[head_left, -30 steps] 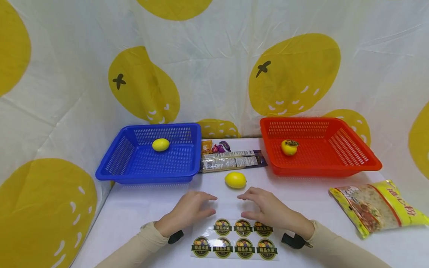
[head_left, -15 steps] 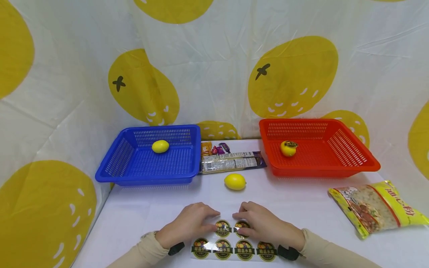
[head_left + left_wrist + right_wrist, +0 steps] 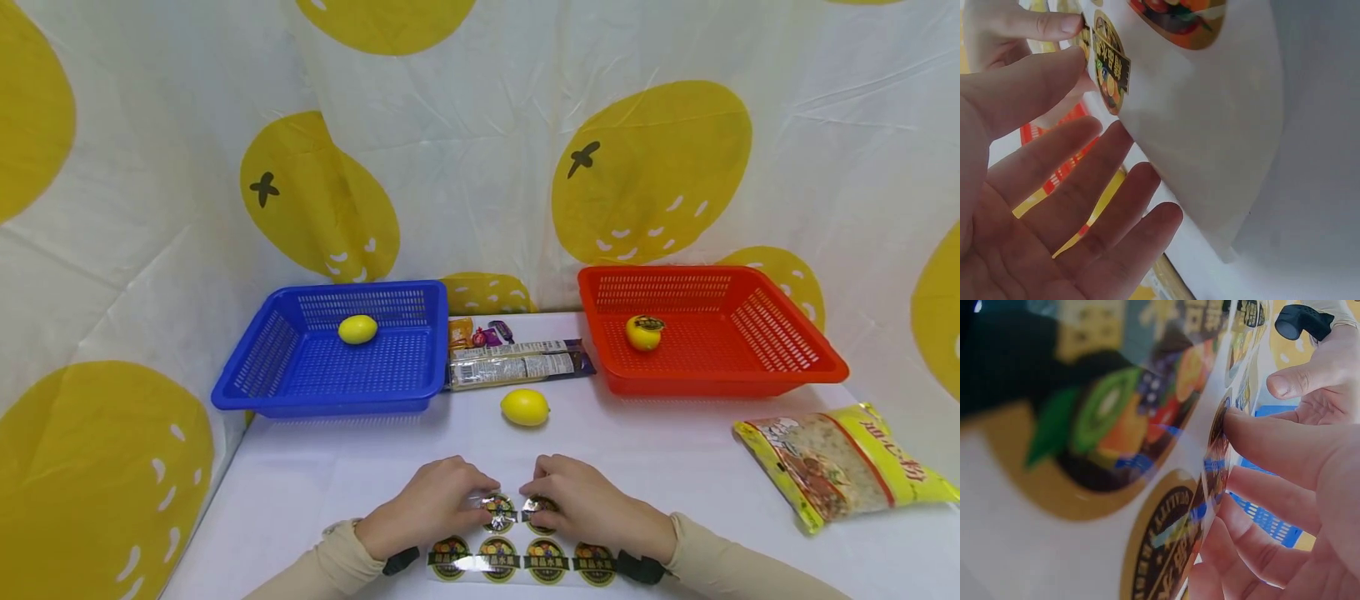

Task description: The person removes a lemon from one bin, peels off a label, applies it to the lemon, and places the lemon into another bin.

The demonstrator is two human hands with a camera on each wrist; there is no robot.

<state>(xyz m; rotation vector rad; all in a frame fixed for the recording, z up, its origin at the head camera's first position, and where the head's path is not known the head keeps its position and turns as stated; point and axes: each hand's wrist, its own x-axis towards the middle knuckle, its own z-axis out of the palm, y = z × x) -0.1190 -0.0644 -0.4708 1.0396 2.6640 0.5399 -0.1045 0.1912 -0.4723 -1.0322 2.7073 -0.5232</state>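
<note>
A clear sheet of round fruit-label stickers [image 3: 522,557] lies on the table before me. My left hand [image 3: 431,508] pinches its far edge, thumb over a label and fingers behind the edge. In the left wrist view, the sheet [image 3: 1179,125] slants past the spread fingers of that hand [image 3: 1054,206]. On the other side my right hand [image 3: 596,508] pinches the same edge. The right wrist view shows that thumb [image 3: 1272,440] on a label, fingers behind the sheet. Beyond both hands sits a loose lemon [image 3: 525,407]. Both hands cover some upper labels.
At the back left, a blue basket [image 3: 330,406] holds one lemon [image 3: 357,329]. The red basket [image 3: 720,387] at the back right has a labelled lemon [image 3: 643,333]. Between them lie a long snack packet [image 3: 517,367] and small wrapped sweets [image 3: 491,335]. A yellow food bag [image 3: 840,467] lies right.
Both hands have come down and closer to me, from above the table to the sheet's far edge, and now grip it. The lemons and baskets stay in place.
</note>
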